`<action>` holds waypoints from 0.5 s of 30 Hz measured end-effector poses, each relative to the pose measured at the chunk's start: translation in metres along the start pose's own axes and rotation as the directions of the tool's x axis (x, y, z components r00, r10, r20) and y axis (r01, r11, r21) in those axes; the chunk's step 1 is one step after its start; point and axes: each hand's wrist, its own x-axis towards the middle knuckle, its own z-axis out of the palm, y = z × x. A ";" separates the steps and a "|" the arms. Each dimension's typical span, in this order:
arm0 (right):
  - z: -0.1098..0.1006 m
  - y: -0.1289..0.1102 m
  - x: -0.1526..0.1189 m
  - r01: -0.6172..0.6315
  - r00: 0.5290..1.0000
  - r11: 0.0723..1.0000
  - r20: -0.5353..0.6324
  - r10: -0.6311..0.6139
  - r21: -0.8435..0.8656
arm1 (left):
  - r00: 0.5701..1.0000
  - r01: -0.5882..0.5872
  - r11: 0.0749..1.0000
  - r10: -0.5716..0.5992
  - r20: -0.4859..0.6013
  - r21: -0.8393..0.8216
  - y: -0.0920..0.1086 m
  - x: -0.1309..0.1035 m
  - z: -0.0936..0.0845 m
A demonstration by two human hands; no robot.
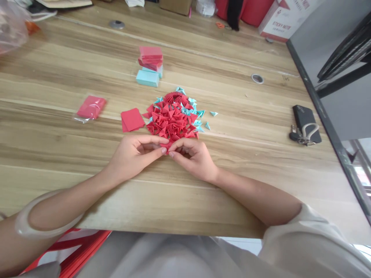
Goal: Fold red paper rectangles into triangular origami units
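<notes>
Between my fingertips is a small piece of red paper (165, 145), partly covered by the fingers. My left hand (135, 154) pinches it from one side, and my right hand (195, 156) pinches it from the other. Just beyond them lies a heap of folded red paper triangles (171, 119), with light blue folded triangles (199, 114) along its far and right edges. A ring of red folded pieces (176, 97) rests at the back of the heap. Left of the heap sits a short stack of flat red paper slips (132, 119).
A wrapped red paper pack (91, 107) lies at left. Further back are stacked red packs (150, 55) and light blue packs (147, 77). A black box-shaped object (307, 119) with keys (304, 137) lies near the right edge. A sticky-note box (285, 19) stands at back right.
</notes>
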 end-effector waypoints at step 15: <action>0.000 0.000 -0.001 0.034 0.998 0.999 -0.046 -0.035 -0.028 | 0.998 -0.003 0.998 0.008 0.069 -0.066 -0.007 0.001 -0.001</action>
